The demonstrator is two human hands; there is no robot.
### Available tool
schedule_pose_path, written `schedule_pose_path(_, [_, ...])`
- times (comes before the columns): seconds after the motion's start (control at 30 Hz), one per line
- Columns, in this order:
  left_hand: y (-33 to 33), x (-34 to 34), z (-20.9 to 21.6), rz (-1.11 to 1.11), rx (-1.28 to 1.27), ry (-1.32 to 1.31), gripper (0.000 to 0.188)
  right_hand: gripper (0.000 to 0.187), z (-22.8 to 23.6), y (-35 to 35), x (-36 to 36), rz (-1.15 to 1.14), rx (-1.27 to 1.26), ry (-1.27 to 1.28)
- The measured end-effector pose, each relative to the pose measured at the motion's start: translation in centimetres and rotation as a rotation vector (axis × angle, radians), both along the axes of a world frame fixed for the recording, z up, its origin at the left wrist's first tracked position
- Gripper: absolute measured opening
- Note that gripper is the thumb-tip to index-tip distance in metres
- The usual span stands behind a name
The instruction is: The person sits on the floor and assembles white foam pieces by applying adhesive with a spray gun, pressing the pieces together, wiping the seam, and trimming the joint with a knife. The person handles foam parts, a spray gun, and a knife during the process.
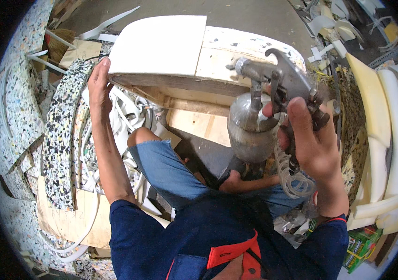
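My right hand (pixel 313 135) is wrapped round the handle of a metal spray gun (pixel 292 72) with a grey cup (pixel 252 128) hanging below it. The gun's nozzle points left, over the bare end of a curved wooden frame (pixel 220 60). A smooth white foam sheet (pixel 161 46) covers the left part of the frame's top, and speckled foam (pixel 250 41) lines its far right edge. With thumb near the top corner, my left hand (pixel 100 88) grips the left end of the foam-covered frame; some fingers are hidden behind it.
A clear coiled hose (pixel 297 179) hangs beneath the spray gun. Speckled foam slabs (pixel 61 135) stand at the left, near white foam strips (pixel 124 112). Yellowish and white foam pieces (pixel 381 121) lean at the right. More scraps (pixel 332 25) litter the far right floor.
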State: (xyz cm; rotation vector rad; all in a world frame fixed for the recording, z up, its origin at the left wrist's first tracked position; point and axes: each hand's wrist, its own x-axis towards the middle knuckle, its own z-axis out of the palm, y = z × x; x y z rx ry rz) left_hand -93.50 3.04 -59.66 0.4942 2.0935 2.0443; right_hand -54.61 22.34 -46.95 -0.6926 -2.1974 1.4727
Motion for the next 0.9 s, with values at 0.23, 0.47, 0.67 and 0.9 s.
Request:
schedule_pose_path(0.23, [0.0, 0.0, 0.1, -0.006, 0.014, -0.011, 0.048, 0.038, 0.5, 0.1, 0.4, 0.126, -0.132, -0.138])
schedule_pose_path(0.47, [-0.1, -0.2, 0.2, -0.047, 0.018, -0.035, 0.060, 0.038, 0.2, 0.7, -0.5, 0.039, -0.084, 0.029])
schedule_pose_path(0.67, [0.0, 0.7, 0.3, -0.021, 0.031, -0.004, 0.059, 0.041, 0.8, 0.4, -0.5, -0.109, -0.023, 0.051])
schedule_pose_path(0.9, [-1.2, 1.1, -0.1, -0.065, 0.095, 0.032, 0.054, 0.045, 1.3, -1.8, 0.6, -0.250, -0.211, 0.014])
